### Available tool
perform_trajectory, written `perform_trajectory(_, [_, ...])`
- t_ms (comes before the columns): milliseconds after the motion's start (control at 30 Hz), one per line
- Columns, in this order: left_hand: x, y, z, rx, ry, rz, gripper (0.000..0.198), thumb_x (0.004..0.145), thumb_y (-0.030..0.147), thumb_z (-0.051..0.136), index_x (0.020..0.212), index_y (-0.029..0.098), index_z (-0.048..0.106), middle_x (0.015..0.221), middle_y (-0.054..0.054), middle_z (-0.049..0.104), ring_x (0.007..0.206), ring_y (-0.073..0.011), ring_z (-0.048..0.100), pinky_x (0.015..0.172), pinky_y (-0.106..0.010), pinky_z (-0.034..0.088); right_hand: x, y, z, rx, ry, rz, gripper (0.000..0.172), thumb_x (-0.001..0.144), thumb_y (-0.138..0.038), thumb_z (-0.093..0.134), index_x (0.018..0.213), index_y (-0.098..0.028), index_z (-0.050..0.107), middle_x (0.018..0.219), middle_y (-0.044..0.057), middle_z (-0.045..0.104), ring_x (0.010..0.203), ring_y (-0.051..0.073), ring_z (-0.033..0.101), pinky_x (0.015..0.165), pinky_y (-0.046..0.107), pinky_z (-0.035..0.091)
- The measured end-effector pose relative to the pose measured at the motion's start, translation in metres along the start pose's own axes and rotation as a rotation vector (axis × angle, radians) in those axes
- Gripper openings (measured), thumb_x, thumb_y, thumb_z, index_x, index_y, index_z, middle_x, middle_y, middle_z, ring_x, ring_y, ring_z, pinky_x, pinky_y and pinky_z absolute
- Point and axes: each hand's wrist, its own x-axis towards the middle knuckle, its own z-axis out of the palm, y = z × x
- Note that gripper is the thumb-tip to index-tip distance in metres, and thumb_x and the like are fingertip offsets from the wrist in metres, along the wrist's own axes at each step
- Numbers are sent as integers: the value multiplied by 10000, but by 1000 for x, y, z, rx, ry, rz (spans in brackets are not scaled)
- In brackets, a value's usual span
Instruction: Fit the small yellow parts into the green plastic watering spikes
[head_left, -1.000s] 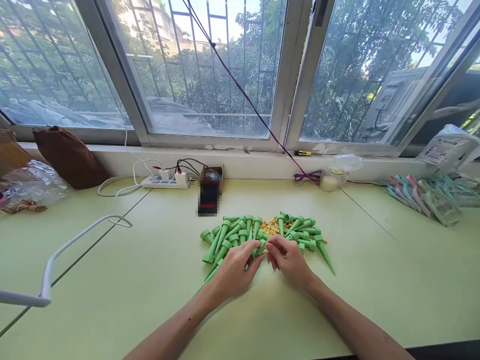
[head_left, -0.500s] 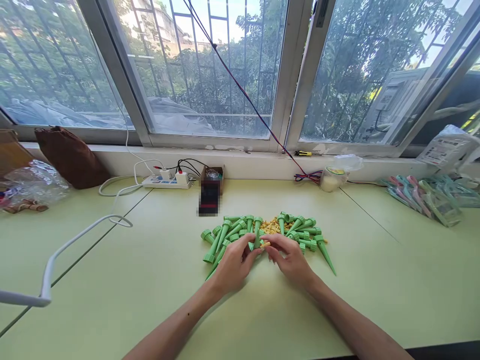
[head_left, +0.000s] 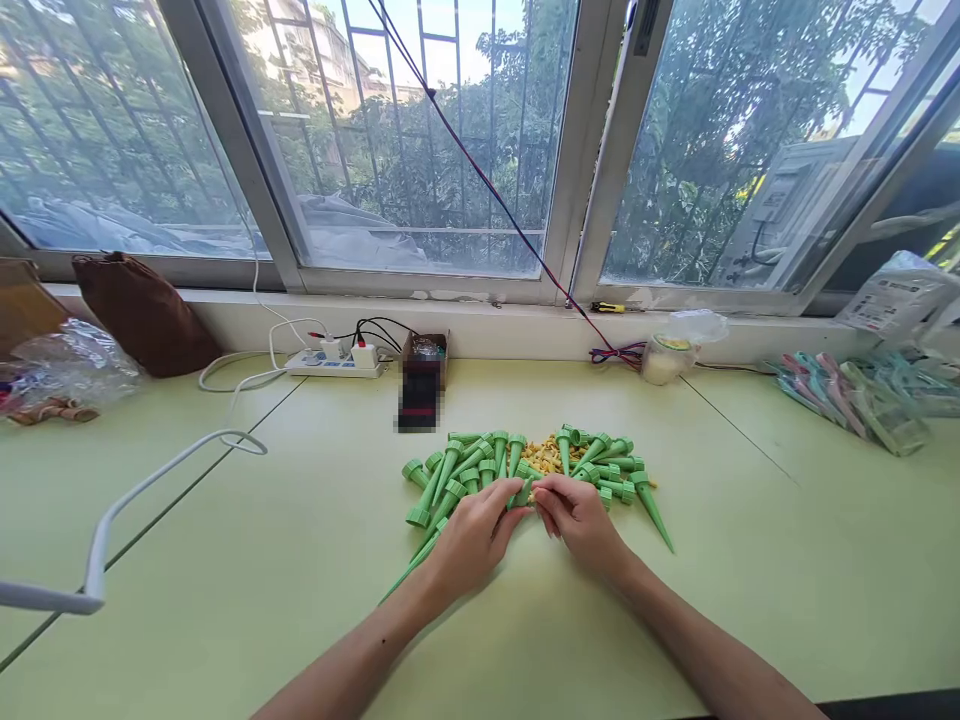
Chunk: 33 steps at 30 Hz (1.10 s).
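Left hand (head_left: 480,530): From the head camera, we see its grip drawn in on a green spike (head_left: 520,494), thumb and fingers around the partly hidden piece; we read the hold as one that steadies it.
Right hand (head_left: 577,518): The grip is pinched, fingertips together, on what looks to us like a small yellow piece (head_left: 532,497), mostly covered, just beside the held spike; we judge the pose suited to fine finger work.
Forearms (head_left: 375,645): Both slant inward low over the bench (head_left: 585,640), bringing the hands nearly together at the middle.
Loose spikes (head_left: 448,460): We find them heaped behind the hands on both sides, caps and points mixed, likely so that either hand has some in easy reach.
Yellow pieces (head_left: 550,455): They lie banked between the two heaps, a spot we judge handy for small pickings.
Power strip (head_left: 337,371): It sits back by the wall, well apart from the hands.
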Motion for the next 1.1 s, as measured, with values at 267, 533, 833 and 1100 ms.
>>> perform_trajectory(267, [2,5,-1,69,-23,82,141,1036,226,411,1084,209,542,852,-21,644,715,-157,610,634,-249,447,1,1,-2,-201,-24,-12,516,1038,-523,404,622,-221,446,507,-33,457,495,130,401,515,269,337])
perform_trajectory(533, [2,3,1,97,-36,83,155,1042,224,406,1100,209,549,883,-29,662,727,-156,618,632,-249,434,3,6,-2,-212,-29,-31,529,1043,-515,402,608,-216,447,522,-26,479,516,135,440,548,270,365])
perform_trajectory(833, [2,1,0,36,-9,63,170,1028,191,414,1122,215,555,921,-32,672,766,-157,624,681,-252,471,2,2,-3,-10,-73,13,322,1000,-505,521,931,-202,606,634,-17,581,563,151,558,573,274,471])
perform_trajectory(1100, [1,-2,3,21,-5,44,154,1029,215,418,1077,214,564,881,-25,658,718,-147,604,663,-244,470,2,5,0,35,-11,-1,301,970,-523,557,962,-222,538,606,-53,540,509,131,531,522,260,451])
